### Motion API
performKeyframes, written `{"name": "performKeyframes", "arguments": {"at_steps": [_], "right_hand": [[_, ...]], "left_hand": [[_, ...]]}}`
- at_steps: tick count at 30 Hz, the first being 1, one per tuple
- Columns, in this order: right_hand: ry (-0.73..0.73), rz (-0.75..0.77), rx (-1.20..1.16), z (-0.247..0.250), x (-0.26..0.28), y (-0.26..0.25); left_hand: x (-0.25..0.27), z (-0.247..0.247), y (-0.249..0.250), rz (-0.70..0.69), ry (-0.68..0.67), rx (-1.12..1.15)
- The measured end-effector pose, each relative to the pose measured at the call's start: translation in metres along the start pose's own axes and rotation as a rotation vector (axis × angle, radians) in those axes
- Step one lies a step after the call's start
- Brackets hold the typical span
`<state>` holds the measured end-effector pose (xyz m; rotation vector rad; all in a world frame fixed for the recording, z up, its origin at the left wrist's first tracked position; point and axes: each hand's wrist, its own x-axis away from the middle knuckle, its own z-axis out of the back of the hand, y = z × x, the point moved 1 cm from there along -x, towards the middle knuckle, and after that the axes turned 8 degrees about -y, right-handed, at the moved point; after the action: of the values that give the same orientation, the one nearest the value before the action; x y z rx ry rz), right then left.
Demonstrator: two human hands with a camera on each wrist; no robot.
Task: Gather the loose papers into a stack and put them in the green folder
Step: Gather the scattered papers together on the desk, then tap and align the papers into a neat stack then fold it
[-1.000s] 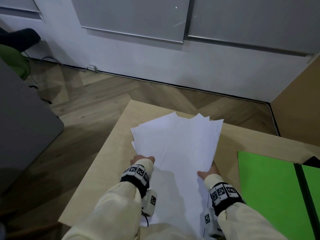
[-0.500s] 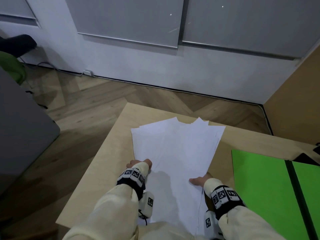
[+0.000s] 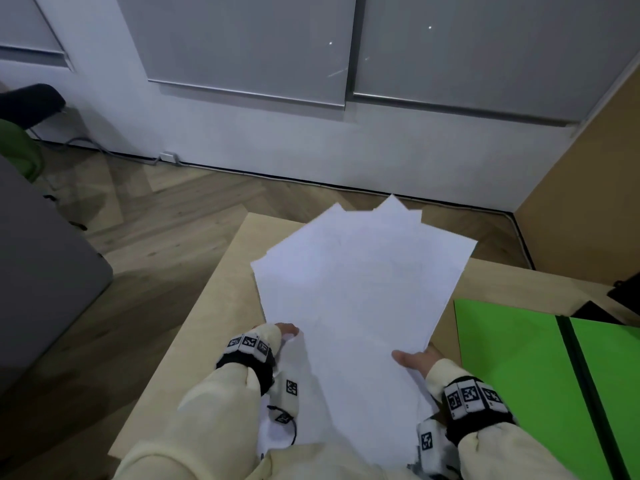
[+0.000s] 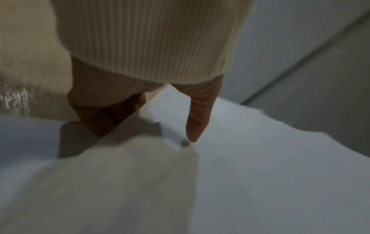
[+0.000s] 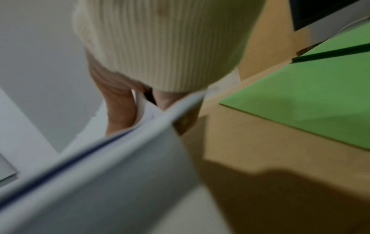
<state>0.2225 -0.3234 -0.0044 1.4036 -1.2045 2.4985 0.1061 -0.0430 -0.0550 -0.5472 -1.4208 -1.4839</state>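
Note:
A fanned bunch of white papers [image 3: 356, 299] is held up off the wooden table [image 3: 214, 306], its far corners tilted away from me. My left hand [image 3: 285, 332] pinches the bunch at its left edge, thumb [image 4: 197, 120] on top of the papers [image 4: 260, 158] and fingers underneath. My right hand [image 3: 415, 360] grips the right edge, thumb [image 5: 120, 110] above the papers [image 5: 112, 166] and fingers below. The green folder [image 3: 512, 368] lies open and flat on the table to the right, also seen in the right wrist view as the green folder [image 5: 312, 88].
A dark spine [image 3: 585, 393] runs down the open folder. A black object [image 3: 623, 292] sits at the table's far right. A grey cabinet [image 3: 41, 271] stands to the left, and the white wall [image 3: 277, 140] lies beyond the table's far edge.
Both hands have raised the bunch of papers off the table and tilted it up; its far corners now reach past the table's far edge in the head view.

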Motion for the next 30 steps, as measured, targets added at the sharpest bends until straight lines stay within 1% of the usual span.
{"name": "performKeyframes", "arguments": {"at_steps": [2, 3, 5, 7, 8, 9, 10, 11, 12, 13, 15, 16, 17, 18, 20, 22, 23, 24, 26, 28, 30], "right_hand": [[0.014, 0.078, -0.07, 0.012, 0.004, -0.002], [0.036, 0.109, -0.136, 0.017, 0.006, -0.003], [0.096, 0.195, -0.239, 0.029, -0.001, 0.001], [0.144, 0.256, -0.281, 0.034, 0.004, -0.007], [0.154, 0.274, -0.289, 0.036, 0.006, -0.012], [0.186, 0.274, -0.302, 0.037, 0.012, -0.019], [0.233, 0.292, -0.296, 0.04, 0.011, -0.025], [0.272, 0.31, -0.305, 0.042, 0.017, -0.035], [0.315, 0.355, -0.34, 0.045, 0.017, -0.044], [0.365, 0.379, -0.366, 0.047, 0.018, -0.053], [0.456, 0.416, -0.43, 0.048, 0.021, -0.071], [0.479, 0.459, -0.456, 0.049, 0.024, -0.078], [0.507, 0.498, -0.466, 0.049, 0.03, -0.088], [0.52, 0.545, -0.495, 0.049, 0.035, -0.095], [0.504, 0.559, -0.546, 0.048, 0.045, -0.106], [0.441, 0.498, -0.512, 0.045, 0.048, -0.104], [0.401, 0.474, -0.484, 0.046, 0.046, -0.1], [0.377, 0.448, -0.46, 0.046, 0.041, -0.095], [0.339, 0.387, -0.396, 0.044, 0.035, -0.086], [0.359, 0.366, -0.406, 0.044, 0.027, -0.079], [0.399, 0.325, -0.449, 0.045, 0.028, -0.079]], "left_hand": [[0.039, 0.006, 0.009, -0.032, -0.095, 0.116], [0.045, 0.009, 0.01, -0.023, -0.126, 0.127], [0.045, 0.017, 0.013, -0.085, -0.23, 0.178], [0.036, 0.021, 0.024, -0.151, -0.258, 0.182], [0.048, 0.021, 0.033, -0.187, -0.262, 0.149], [0.072, 0.019, 0.048, -0.258, -0.252, 0.103], [0.08, 0.019, 0.06, -0.306, -0.208, 0.041], [0.086, 0.019, 0.072, -0.372, -0.15, 0.0], [0.097, 0.02, 0.086, -0.409, -0.078, 0.001], [0.104, 0.021, 0.096, -0.427, -0.021, 0.053], [0.118, 0.023, 0.119, -0.57, 0.1, 0.126], [0.126, 0.022, 0.127, -0.64, 0.143, 0.152], [0.129, 0.021, 0.132, -0.674, 0.154, 0.185], [0.133, 0.021, 0.136, -0.686, 0.162, 0.22], [0.134, 0.024, 0.138, -0.664, 0.186, 0.172], [0.131, 0.026, 0.13, -0.568, 0.199, 0.073], [0.126, 0.028, 0.126, -0.538, 0.205, 0.062], [0.127, 0.028, 0.121, -0.526, 0.224, 0.061], [0.124, 0.026, 0.113, -0.552, 0.222, 0.071], [0.12, 0.022, 0.109, -0.545, 0.212, 0.031], [0.119, 0.021, 0.108, -0.523, 0.216, 0.049]]}}
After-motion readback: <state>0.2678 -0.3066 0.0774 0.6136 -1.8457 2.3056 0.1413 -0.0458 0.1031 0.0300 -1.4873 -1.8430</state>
